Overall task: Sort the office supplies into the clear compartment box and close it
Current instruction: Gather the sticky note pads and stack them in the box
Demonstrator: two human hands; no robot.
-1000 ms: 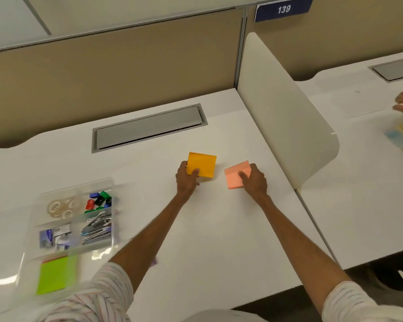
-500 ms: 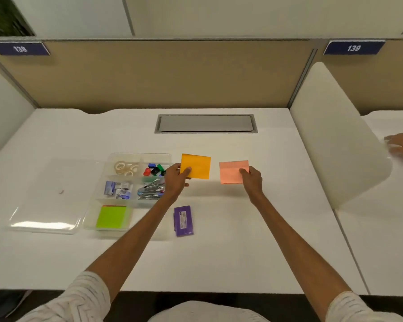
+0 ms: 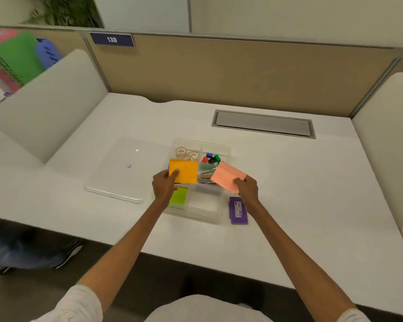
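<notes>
On the white desk (image 3: 300,182), the clear compartment box (image 3: 205,204) is lying open, lid (image 3: 119,175) at nine o'clock. Over it our left hand (image 3: 164,188) is pinching an orange pad (image 3: 185,170), our right hand (image 3: 248,189) a pink pad (image 3: 227,176), apparently sticky notes.

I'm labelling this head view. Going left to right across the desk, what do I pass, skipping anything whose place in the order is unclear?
lid → orange pad → pink pad → right divider

Orange pad (image 3: 184,171), pink pad (image 3: 228,176) hide clear box (image 3: 227,148) middle.
</notes>
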